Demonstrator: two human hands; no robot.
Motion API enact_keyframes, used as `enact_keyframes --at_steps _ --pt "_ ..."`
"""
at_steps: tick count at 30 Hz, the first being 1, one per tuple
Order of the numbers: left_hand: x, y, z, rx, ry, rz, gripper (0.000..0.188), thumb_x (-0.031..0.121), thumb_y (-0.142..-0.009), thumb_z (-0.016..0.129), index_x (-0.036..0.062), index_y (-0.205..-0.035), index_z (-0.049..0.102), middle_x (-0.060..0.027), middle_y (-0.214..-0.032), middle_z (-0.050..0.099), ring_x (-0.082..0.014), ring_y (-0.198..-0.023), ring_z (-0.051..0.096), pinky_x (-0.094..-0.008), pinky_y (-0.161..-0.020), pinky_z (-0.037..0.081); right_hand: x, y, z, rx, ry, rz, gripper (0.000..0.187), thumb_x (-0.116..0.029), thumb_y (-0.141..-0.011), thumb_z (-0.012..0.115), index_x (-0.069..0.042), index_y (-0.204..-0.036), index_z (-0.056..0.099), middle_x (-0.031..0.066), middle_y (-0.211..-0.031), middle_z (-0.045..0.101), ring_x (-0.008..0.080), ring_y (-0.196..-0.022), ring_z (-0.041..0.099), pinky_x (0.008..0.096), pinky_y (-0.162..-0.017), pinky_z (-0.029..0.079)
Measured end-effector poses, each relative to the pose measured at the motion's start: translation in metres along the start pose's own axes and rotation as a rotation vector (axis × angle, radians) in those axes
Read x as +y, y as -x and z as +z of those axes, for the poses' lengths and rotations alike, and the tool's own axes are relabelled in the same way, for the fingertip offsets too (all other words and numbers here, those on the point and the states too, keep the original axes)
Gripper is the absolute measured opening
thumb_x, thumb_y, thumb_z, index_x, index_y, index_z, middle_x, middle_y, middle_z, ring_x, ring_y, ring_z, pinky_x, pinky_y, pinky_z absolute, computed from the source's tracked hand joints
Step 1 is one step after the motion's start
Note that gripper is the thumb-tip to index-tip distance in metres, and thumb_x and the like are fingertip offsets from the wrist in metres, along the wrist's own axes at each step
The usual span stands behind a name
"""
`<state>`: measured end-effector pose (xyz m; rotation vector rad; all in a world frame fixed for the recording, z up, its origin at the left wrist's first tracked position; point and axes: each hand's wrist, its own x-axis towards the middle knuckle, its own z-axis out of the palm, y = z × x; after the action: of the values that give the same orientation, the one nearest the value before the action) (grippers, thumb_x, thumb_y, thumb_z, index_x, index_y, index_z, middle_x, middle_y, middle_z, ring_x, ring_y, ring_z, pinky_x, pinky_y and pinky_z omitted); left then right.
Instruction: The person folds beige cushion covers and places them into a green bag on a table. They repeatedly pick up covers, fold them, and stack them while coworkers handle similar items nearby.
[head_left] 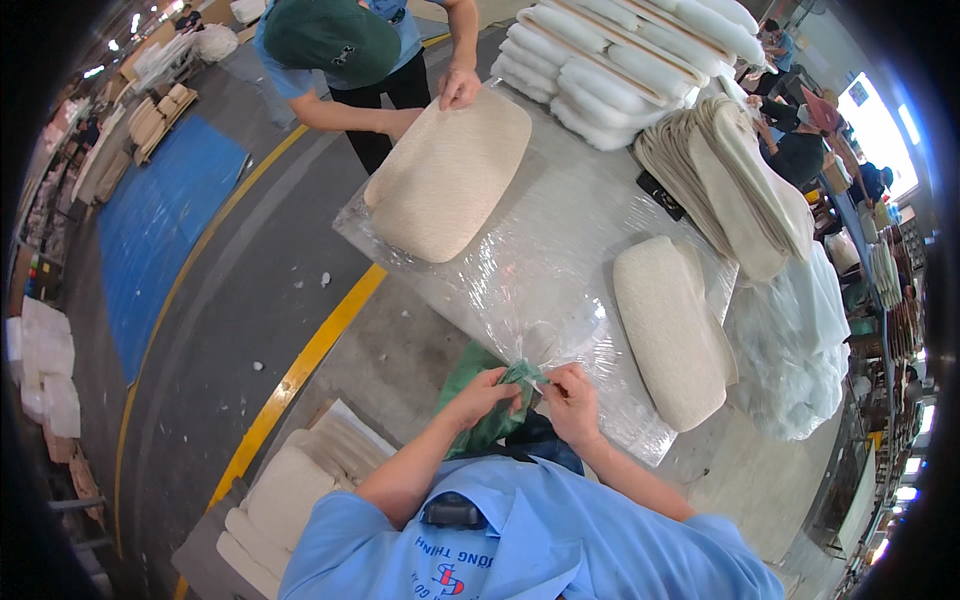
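Fingers of the left hand (487, 392) and right hand (570, 392) are pinching shut on a small green tape roll (522, 376) at the near edge of the clear plastic sheet (540, 270) covering the table (720, 470). Just beside them, a beige cushion (668, 330) is lying on the sheet. Across the table, another person's hand (459, 88) is pressing a second cushion (448, 172).

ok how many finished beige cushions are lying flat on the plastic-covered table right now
2. One beige cushion lies at the far end under the co-worker's hand; the other cushion lies at the near right. The stacks behind may hide more.
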<state>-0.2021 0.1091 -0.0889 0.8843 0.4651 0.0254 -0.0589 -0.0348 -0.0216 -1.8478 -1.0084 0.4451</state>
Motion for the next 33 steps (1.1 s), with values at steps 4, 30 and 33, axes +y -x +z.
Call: enact_keyframes --at_steps 4,30,33 --pt "-0.005 0.003 0.005 0.111 0.03 -0.056 0.013 0.014 -0.105 0.062 0.0037 -0.113 0.066 -0.003 -0.085 0.067 -0.0121 -0.076 0.063 -0.0294 -0.071 0.054 0.014 0.005 -0.004 -0.004 -0.164 0.401 0.007 -0.004 -0.096 0.072 0.003 -0.097 0.07 0.0052 -0.075 0.067 0.0133 -0.06 0.064 0.0294 -0.058 0.053" --pt "-0.007 -0.009 0.029 0.329 -0.021 0.005 0.037 0.008 -0.102 0.065 0.0027 -0.135 0.052 -0.0061 -0.123 0.062 -0.0127 -0.112 0.059 -0.0309 -0.095 0.05 -0.013 0.037 -0.008 -0.068 -0.097 -0.077 0.005 0.0 -0.091 0.074 -0.003 -0.094 0.071 0.0131 -0.113 0.07 0.026 -0.09 0.07 0.0353 -0.075 0.056" --pt "-0.015 -0.002 0.03 0.361 -0.042 0.024 0.027 0.009 -0.102 0.065 0.003 -0.127 0.057 -0.0037 -0.11 0.065 -0.0134 -0.102 0.063 -0.031 -0.09 0.051 -0.008 0.032 0.001 -0.12 -0.371 0.071 0.002 -0.001 -0.097 0.068 -0.001 -0.098 0.07 0.0143 -0.126 0.069 0.0219 -0.097 0.069 0.0351 -0.081 0.057"
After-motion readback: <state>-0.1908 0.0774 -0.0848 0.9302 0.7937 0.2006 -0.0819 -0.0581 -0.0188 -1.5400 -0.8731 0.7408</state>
